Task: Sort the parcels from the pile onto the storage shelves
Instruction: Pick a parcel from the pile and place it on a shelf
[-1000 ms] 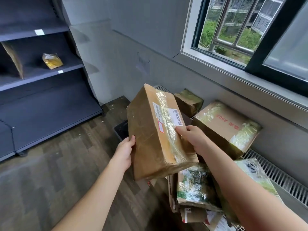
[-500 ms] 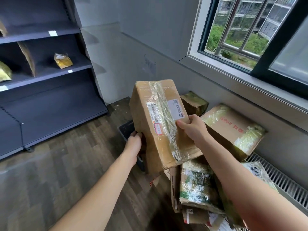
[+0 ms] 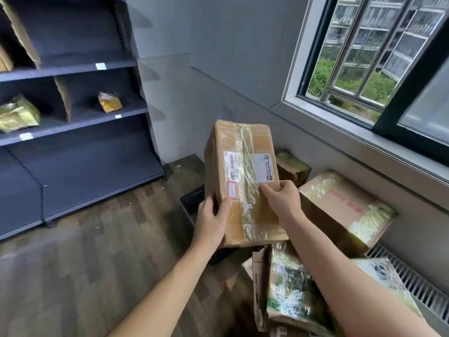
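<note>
Parcel (image 3: 243, 181) clasped at its lower edges by left hand (image 3: 211, 222) and right hand (image 3: 283, 203); far side hidden, label (image 3: 232, 172) print unreadable.

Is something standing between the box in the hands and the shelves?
Nothing visible does: only wooden floor shows between the box and the shelves. The left hand and right hand grip it.

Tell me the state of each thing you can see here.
taped brown box, upright, sealed, held up by both hands
left hand, gripping the box's lower left edge
right hand, gripping its lower right side
window, slid open
yellow packet, lying on the shelf
</note>
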{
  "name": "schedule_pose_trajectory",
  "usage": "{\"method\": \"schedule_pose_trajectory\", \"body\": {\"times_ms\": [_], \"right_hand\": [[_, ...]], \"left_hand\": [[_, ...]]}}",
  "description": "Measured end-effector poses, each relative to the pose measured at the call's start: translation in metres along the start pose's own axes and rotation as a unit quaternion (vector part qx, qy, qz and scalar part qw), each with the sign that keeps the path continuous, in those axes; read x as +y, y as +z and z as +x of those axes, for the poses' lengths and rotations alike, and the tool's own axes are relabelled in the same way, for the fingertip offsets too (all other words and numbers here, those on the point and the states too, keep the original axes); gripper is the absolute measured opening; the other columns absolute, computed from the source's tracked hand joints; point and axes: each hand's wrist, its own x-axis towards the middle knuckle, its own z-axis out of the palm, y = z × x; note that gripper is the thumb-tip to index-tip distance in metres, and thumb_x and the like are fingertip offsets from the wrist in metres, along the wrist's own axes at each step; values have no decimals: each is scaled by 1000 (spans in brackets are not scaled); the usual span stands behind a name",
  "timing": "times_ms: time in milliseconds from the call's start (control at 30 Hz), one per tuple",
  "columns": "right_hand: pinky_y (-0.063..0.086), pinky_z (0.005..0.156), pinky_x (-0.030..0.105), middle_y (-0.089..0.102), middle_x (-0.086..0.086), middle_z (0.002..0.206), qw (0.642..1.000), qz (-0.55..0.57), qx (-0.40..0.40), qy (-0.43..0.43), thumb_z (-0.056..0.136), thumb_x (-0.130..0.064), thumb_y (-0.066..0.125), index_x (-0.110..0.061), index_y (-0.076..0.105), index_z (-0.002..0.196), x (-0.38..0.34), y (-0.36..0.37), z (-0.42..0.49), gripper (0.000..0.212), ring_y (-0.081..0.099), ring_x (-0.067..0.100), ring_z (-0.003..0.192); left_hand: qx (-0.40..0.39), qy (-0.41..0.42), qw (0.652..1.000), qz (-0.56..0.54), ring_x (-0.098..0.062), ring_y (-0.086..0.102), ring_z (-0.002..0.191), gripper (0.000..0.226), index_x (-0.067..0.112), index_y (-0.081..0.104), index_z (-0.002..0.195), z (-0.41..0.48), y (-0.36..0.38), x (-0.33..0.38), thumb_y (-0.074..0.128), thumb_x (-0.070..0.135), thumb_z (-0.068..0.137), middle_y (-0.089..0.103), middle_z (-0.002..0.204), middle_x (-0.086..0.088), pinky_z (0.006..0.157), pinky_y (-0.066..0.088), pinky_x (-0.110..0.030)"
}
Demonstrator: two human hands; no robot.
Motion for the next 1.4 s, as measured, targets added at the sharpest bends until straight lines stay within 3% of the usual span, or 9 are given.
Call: {"method": "schedule_pose_trajectory", "body": {"times_ms": [267, 467, 600, 700, 800, 933, 1033, 1167, 1400], "right_hand": [[55, 80, 36, 62, 2, 113, 1000, -20, -13, -18, 86, -35, 74, -19, 43, 114, -16, 19, -15, 45, 62, 16, 94], [54, 85, 39, 64, 2, 114, 997, 1, -73, -29, 84, -33, 77, -23, 19, 152, -37, 11, -5, 90, 62, 12, 91], [50, 66, 25, 65, 4, 119, 997, -5, -22, -69, 85, -26, 74, -23, 22, 150, -53, 8, 10, 84, 62, 4, 84], [54, 92, 37, 53, 5, 135, 997, -6, 24, -78, 72, -40, 80, -28, 19, 152, -62, 8, 16, 102, 61, 19, 110], [51, 97, 35, 55, 2, 133, 993, -48, 18, -109, 78, -38, 79, -24, 40, 145, -75, 15, 15, 79, 60, 19, 112], [50, 64, 23, 70, -5, 93, 977, -139, -33, -159, 81, -46, 75, -19, 67, 109, -96, 30, 9, 39, 66, 10, 79], [41, 67, 28, 67, -4, 92, 939, -270, -70, -202, 80, -58, 71, -17, 65, 102, -112, 45, 9, 46, 64, 19, 88], [41, 86, 30, 59, 3, 127, 922, -277, -133, -235, 82, -58, 69, -15, 50, 136, -138, 75, 6, 72, 56, 24, 116], [38, 76, 29, 60, -1, 118, 915, -198, -180, -302, 83, -52, 72, -13, 53, 127, -168, 114, -4, 61, 53, 16, 97]], "left_hand": [[32, -23, 996, 82, -18, 62, 105, 20, 13, 60, 117, 15, -23, 20, 56, 18, 98, 67, 117, 0, 84, 49, -31], [18, 8, 991, 134, -20, 65, 95, 13, 13, 65, 105, 36, -68, 24, 56, 17, 97, 70, 100, 1, 86, 54, -39], [-23, 59, 978, 200, -21, 65, 94, 17, 17, 67, 108, 42, -96, 29, 57, 13, 95, 71, 98, 3, 83, 51, -33], [-28, 95, 964, 247, -22, 64, 98, 23, 19, 66, 116, 43, -118, 39, 58, 14, 95, 72, 106, 2, 82, 49, -30], [-24, 106, 953, 283, -21, 62, 100, 28, 22, 64, 124, 42, -142, 47, 57, 17, 97, 71, 112, 4, 82, 49, -30], [17, 99, 945, 310, -23, 63, 101, 31, 30, 63, 127, 39, -173, 53, 56, 21, 97, 71, 111, 5, 81, 49, -32], [48, 73, 937, 338, -24, 62, 96, 29, 38, 63, 121, 31, -192, 57, 56, 25, 97, 70, 102, 7, 79, 52, -36], [75, 66, 924, 370, -22, 61, 103, 33, 41, 58, 129, 14, -204, 67, 53, 28, 99, 69, 116, 8, 82, 51, -36], [182, 24, 870, 457, -27, 54, 119, 39, 37, 46, 141, -27, -227, 103, 47, 29, 103, 61, 133, 0, 84, 46, -37]]}}
